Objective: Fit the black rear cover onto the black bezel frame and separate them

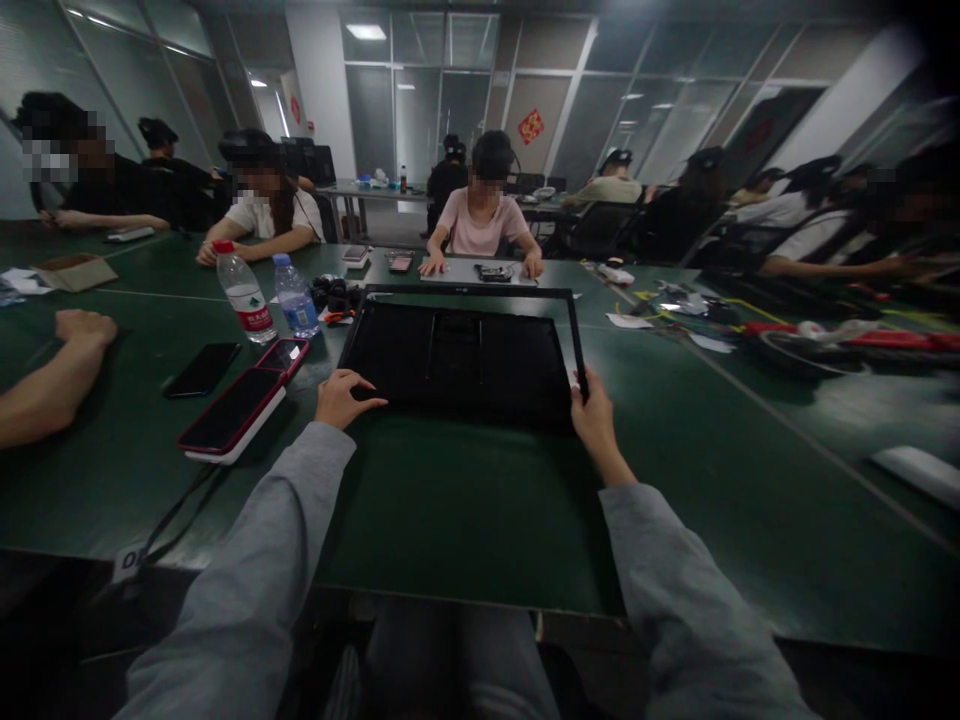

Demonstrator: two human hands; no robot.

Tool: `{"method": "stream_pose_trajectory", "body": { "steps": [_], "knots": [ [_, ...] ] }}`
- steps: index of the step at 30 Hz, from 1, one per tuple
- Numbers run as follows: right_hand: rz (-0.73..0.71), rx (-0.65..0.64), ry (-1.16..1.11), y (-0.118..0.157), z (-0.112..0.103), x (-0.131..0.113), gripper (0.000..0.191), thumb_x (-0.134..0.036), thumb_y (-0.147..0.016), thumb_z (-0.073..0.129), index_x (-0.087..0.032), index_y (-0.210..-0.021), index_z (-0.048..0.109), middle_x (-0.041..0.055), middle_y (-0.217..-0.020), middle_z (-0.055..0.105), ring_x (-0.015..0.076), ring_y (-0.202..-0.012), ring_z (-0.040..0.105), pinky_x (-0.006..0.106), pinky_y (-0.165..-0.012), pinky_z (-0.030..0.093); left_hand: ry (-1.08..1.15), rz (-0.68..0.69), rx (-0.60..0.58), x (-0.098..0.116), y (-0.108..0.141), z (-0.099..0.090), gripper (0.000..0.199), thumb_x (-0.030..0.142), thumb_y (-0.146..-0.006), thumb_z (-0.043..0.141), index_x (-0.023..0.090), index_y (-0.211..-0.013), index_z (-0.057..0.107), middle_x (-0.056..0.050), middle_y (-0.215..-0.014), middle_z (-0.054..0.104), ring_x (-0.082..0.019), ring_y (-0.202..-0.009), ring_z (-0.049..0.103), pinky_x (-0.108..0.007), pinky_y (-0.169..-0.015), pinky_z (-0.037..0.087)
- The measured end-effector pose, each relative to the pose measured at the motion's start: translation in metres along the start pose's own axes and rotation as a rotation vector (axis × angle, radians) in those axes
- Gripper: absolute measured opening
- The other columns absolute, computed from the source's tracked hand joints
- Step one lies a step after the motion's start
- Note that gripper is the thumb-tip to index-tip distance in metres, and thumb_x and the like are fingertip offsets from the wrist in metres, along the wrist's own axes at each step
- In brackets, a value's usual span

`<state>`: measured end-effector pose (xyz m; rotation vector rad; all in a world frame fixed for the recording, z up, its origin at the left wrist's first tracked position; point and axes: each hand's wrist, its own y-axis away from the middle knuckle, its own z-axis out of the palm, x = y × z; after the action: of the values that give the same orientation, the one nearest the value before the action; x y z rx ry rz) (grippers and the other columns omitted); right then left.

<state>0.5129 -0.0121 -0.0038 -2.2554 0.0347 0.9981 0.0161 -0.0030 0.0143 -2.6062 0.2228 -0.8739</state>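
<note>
A thin black monitor bezel (471, 292) is held tilted up in front of me, with a small mark in the middle of its top bar. Behind and below it lies a black monitor back cover (517, 360) with a raised section in the middle. My left hand (346, 398) grips the near left corner, its thumb and forefinger curved around the edge. On the right side bar, my right hand (596, 418) is closed, thumb towards me. The lower bar blends into the dark cover, so I cannot tell whether they touch.
On the left stand a red-capped bottle (246, 295) and a blue-capped bottle (295, 298), near a black phone (201, 370) and a red-cased device (236, 408). Another person's forearm (56, 385) rests far left. Cables and parts (690, 305) lie right. A person (484, 215) sits opposite.
</note>
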Motion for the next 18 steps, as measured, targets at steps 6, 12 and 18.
{"method": "stream_pose_trajectory", "body": {
  "steps": [6, 12, 18],
  "knots": [
    [0.046, 0.040, 0.076, 0.018, 0.001, -0.002, 0.061, -0.030, -0.091, 0.042, -0.016, -0.151, 0.047, 0.0171, -0.146, 0.056, 0.0303, -0.136, 0.052, 0.055, -0.119, 0.038, -0.035, 0.024, -0.070, -0.002, 0.000, 0.001, 0.033, 0.047, -0.066, 0.092, 0.026, -0.083, 0.073, -0.006, -0.109, 0.073, -0.030, -0.121, 0.057, -0.048, -0.106, 0.038],
    [0.082, -0.006, 0.087, 0.021, 0.004, 0.008, 0.062, -0.032, -0.089, 0.043, -0.011, -0.147, 0.051, 0.0209, -0.143, 0.059, 0.0336, -0.133, 0.056, 0.056, -0.115, 0.041, -0.075, 0.025, -0.091, -0.005, 0.001, 0.001, 0.033, 0.050, -0.066, 0.091, 0.027, -0.083, 0.073, -0.005, -0.112, 0.073, -0.032, -0.123, 0.056, -0.056, -0.110, 0.030],
    [0.113, -0.032, 0.079, 0.020, 0.010, 0.019, 0.061, -0.034, -0.086, 0.048, -0.015, -0.143, 0.055, 0.0179, -0.139, 0.063, 0.0330, -0.131, 0.058, 0.056, -0.116, 0.041, -0.015, 0.027, -0.131, -0.005, 0.001, 0.000, 0.025, 0.050, -0.076, 0.084, 0.027, -0.081, 0.074, -0.004, -0.114, 0.074, -0.032, -0.123, 0.056, -0.053, -0.108, 0.036]
  ]
}}
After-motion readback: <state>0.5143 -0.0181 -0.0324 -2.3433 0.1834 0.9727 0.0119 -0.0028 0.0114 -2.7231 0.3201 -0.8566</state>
